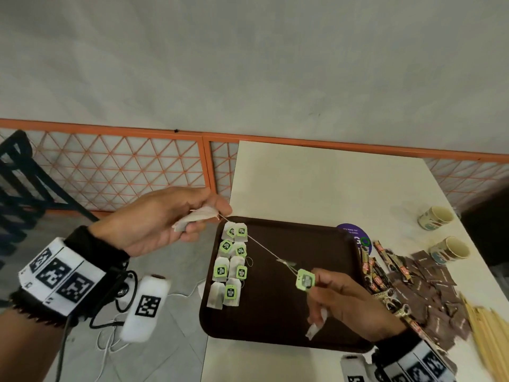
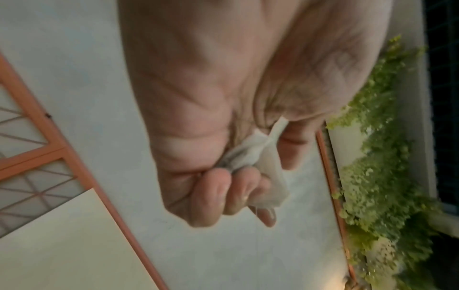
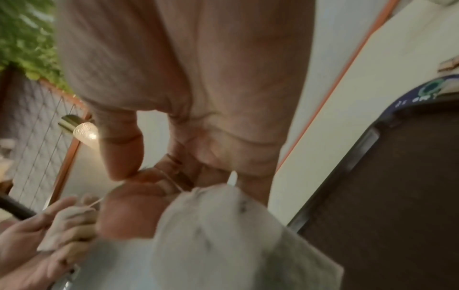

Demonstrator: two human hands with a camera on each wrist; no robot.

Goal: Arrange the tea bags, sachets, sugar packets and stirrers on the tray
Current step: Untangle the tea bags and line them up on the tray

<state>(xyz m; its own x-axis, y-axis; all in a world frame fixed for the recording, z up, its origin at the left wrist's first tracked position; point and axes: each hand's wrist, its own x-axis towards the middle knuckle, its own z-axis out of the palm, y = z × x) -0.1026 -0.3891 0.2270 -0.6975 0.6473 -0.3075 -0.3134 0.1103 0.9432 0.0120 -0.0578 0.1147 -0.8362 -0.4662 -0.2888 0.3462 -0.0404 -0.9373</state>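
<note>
Head: eight tea bags in two columns on brown tray, left end; left hand pinching one more tea bag; string taut to green tag pinched by right hand (second bag under its fingers); two cups. Left wrist: fingers curled round bag. Right wrist: bag large, blurred.
</note>
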